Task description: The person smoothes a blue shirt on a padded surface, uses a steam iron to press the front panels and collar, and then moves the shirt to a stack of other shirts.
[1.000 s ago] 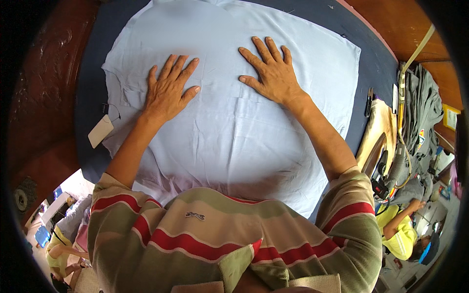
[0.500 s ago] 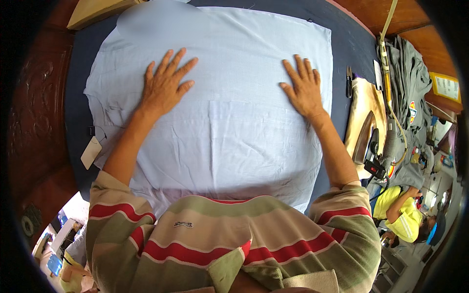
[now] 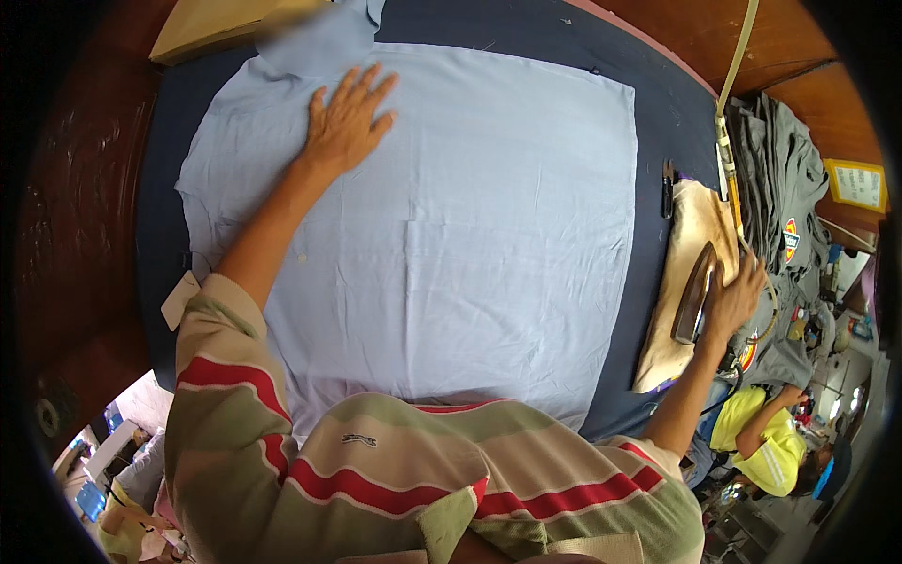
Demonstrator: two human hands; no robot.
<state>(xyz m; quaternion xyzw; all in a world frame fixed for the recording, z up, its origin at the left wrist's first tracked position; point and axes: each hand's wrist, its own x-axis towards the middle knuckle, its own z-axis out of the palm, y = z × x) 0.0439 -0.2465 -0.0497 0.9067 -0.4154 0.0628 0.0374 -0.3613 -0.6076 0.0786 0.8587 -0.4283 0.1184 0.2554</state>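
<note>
A light blue shirt point(image 3: 489, 216) lies spread over the dark blue table cover point(image 3: 451, 23), lightly creased across its lower half. My left hand point(image 3: 349, 122) rests flat on its upper left part, fingers spread. On the right, my right hand point(image 3: 738, 296) is closed round the handle of a clothes iron point(image 3: 693, 299), which lies on a tan cloth pad point(image 3: 672, 268). My fingers cover most of the handle. A pale paper tag point(image 3: 178, 301) hangs at the shirt's left edge, partly behind my left sleeve.
Small black thread snips point(image 3: 667, 193) lie above the pad. A hose or cord point(image 3: 742, 56) runs down to the iron. Folded dark grey garments point(image 3: 780, 169) are stacked at the right. A cardboard box point(image 3: 211, 28) stands far left. Another person in a yellow shirt point(image 3: 775, 442) is at lower right.
My right hand has left the shirt and moved right, down onto the iron's handle. The left hand has shifted slightly up and to the right, still flat on the shirt. The view has shifted slightly.
</note>
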